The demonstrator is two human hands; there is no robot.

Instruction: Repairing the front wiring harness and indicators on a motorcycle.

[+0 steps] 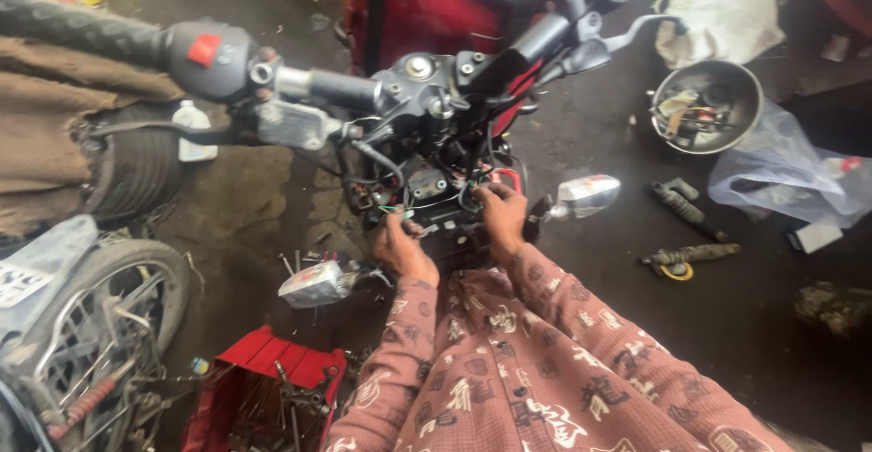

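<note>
Both hands work in the motorcycle's exposed wiring point(436, 184) below the handlebar: left hand point(400, 248) pinching a wire, right hand point(502, 218) closed on the harness. Wires hang loose; headlight shell point(707, 107) lies on the floor, far right.

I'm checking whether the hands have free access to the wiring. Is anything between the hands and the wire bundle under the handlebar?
Nothing visible does. Both the left hand and the right hand are already in the wire bundle, fingers among the loose wires. The handlebar sits above them, and the turn signals flank them without blocking.
</note>
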